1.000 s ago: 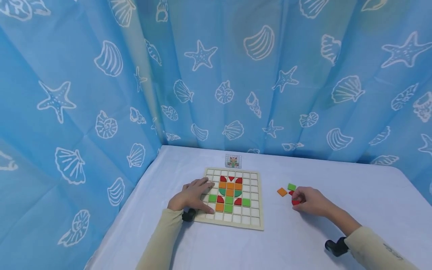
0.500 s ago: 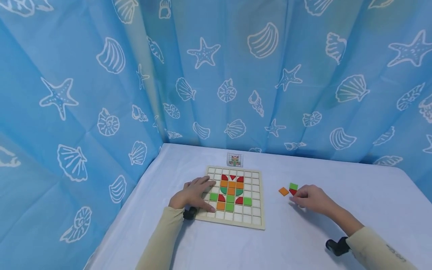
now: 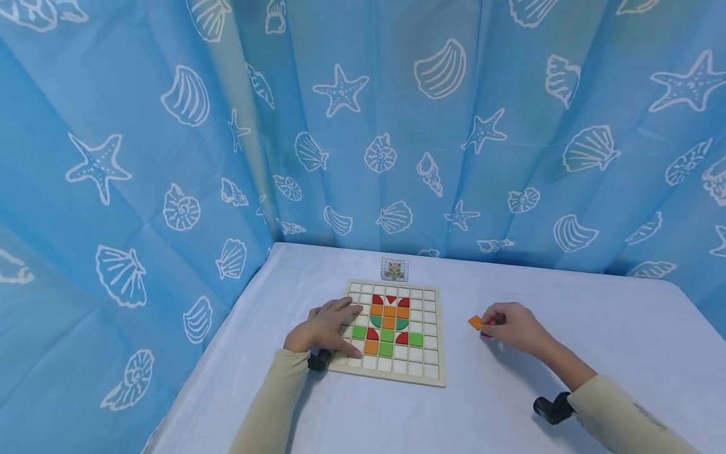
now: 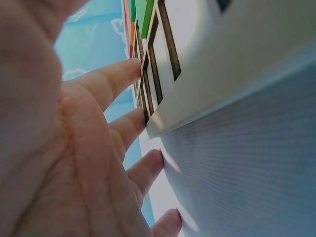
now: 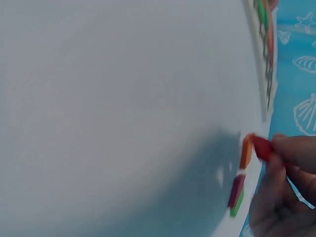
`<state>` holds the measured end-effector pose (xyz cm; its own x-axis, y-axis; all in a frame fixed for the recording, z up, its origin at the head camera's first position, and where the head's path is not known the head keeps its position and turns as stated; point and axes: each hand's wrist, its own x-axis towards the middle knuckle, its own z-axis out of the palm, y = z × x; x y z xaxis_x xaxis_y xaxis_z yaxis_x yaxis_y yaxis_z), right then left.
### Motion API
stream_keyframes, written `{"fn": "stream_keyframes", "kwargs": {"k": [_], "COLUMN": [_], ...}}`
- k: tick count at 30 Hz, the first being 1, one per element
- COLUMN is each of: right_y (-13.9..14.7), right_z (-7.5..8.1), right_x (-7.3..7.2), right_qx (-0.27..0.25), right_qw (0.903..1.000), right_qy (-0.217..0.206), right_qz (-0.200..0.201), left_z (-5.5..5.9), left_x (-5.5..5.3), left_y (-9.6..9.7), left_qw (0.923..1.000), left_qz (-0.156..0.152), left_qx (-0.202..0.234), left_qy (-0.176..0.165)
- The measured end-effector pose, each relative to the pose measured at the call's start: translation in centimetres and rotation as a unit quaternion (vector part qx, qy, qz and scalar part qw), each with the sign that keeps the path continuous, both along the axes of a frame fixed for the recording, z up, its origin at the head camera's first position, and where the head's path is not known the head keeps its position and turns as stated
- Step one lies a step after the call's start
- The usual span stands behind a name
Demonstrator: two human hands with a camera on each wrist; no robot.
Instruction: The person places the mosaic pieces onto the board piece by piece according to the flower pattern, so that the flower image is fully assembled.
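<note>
My left hand (image 3: 324, 326) lies with fingers spread on the left side of a cream grid board (image 3: 426, 372). In the left wrist view, the index and middle fingertips touch the board's frame. Red, orange and green tiles on the board form a tulip-like figure, with a green tile (image 3: 416, 339) at its right side. My right hand (image 3: 518, 326) pinches a small red tile (image 5: 262, 148) between thumb and fingers, right of the board. Just beside it on the cloth lie an orange tile (image 5: 246, 152), another red tile (image 5: 236, 191) and a green tile (image 5: 238, 204), partly hidden in the head view.
A small pattern card (image 3: 394, 270) lies behind the board, showing a similar figure on a grid. White cloth (image 3: 454, 416) covers the table. Blue curtains (image 3: 363, 189) with shell and starfish prints hang along the back and left.
My right hand has moved a little left and away from me, over the loose tiles, and covers most of the green one. The left hand stays on the board.
</note>
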<state>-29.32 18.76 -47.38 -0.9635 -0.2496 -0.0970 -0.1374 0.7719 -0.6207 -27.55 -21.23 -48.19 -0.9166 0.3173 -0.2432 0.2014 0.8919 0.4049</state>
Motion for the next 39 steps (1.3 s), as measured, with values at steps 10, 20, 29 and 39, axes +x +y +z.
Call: {"fn": "stream_keyframes", "kwargs": {"k": [10,20,29,39], "right_y": [-3.0,-5.5,-9.8,-17.3], "right_z": [-0.6,-0.2,0.3,0.7], "right_x": [0.3,-0.6,-1.6,-1.0], "right_qx": [-0.071,-0.050,-0.062,-0.082], "right_qw": [0.9940,0.9970,0.9945,0.9781], "right_qy": [-0.076,-0.034,-0.049,-0.020], "right_qz": [0.034,0.048,0.068,0.190], "left_z": [-0.9,-0.9,-0.5,-0.5], "left_x": [0.3,-0.1,-0.4,-0.5], "left_y": [0.2,0.0,0.1,-0.2], "left_qw": [1.0000,0.9999,1.0000,0.9997], "left_qz": [-0.003,-0.012,-0.007,-0.013], "left_qx": [0.002,-0.001,0.006,-0.021], "left_qy": [-0.004,-0.001,-0.001,0.009]}}
